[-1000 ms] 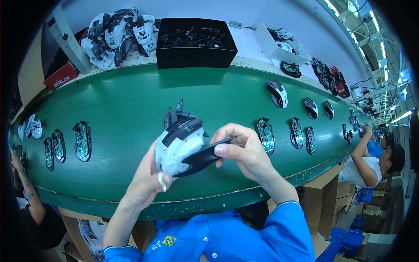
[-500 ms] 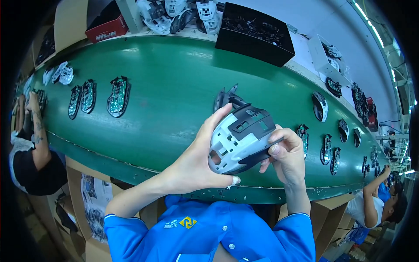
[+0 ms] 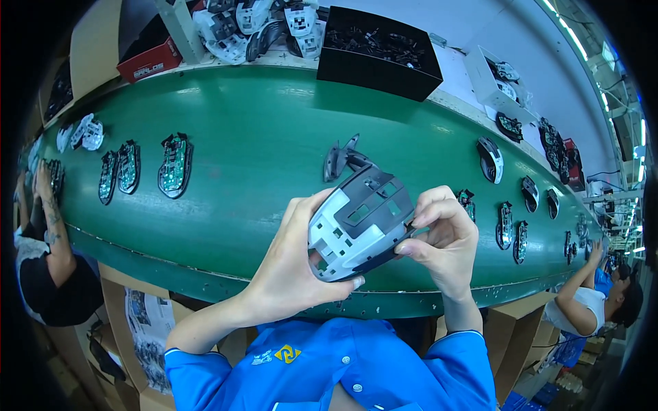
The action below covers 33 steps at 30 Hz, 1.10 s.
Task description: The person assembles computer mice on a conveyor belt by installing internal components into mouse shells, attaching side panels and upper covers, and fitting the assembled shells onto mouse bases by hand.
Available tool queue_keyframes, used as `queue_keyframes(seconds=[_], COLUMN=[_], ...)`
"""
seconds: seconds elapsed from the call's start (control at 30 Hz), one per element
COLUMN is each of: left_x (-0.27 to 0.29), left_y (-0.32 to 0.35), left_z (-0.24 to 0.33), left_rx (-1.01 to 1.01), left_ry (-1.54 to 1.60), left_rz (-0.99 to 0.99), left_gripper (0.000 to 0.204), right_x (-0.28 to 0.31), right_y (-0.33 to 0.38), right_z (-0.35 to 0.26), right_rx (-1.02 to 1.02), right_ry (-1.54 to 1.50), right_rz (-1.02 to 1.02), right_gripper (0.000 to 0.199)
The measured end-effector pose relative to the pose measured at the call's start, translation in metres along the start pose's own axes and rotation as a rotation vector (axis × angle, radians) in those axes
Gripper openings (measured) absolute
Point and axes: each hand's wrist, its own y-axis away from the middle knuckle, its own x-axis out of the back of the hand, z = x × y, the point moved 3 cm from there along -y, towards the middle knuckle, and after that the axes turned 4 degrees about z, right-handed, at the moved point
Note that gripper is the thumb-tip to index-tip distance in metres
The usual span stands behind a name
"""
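A white and dark-grey computer mouse shell [image 3: 358,220] with several rectangular cutouts is tilted above the green belt. My left hand [image 3: 286,266] grips it from the left, fingers behind it and the thumb along its lower edge; a pale wrap covers the thumb's tip. At the shell's right side, my right hand [image 3: 444,241] pinches a thin dark side piece [image 3: 410,231] against the edge, most of it hidden by the fingers. Just beyond the shell, loose dark plastic parts [image 3: 337,159] lie on the belt, partly covered by it.
The green conveyor belt [image 3: 233,226] carries mouse bases with green circuit boards [image 3: 175,166] on the left and more on the right, beside assembled mice [image 3: 490,159]. Along the far ledge stand a black box of small parts [image 3: 380,74] and piled shells [image 3: 226,38]. Co-workers sit at both sides.
Both hands and the shell have shifted slightly left, and the shell has turned a little. The right fingers have moved along its side edge. The whole view has shifted slightly.
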Motion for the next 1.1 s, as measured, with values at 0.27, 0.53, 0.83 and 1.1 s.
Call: queue_keyframes(seconds=[0.27,0.53,0.83,1.1], left_x=[0.0,0.005,0.009,0.015], left_y=[0.003,0.002,0.004,-0.001], left_z=[0.004,0.017,0.021,0.019], left_rx=[-0.031,-0.235,-0.33,-0.303], left_ry=[-0.028,-0.219,-0.3,-0.3], left_rz=[0.025,0.042,0.045,0.005], left_gripper=[0.089,0.088,0.085,0.074], right_x=[-0.001,-0.003,-0.008,-0.016], right_y=[-0.001,-0.006,-0.01,-0.027], right_z=[-0.008,-0.018,-0.013,0.024], right_rx=[-0.017,-0.069,-0.135,-0.224], right_ry=[0.054,0.012,0.006,-0.3], right_rz=[-0.053,-0.089,-0.141,-0.399], right_gripper=[0.033,0.032,0.046,0.1])
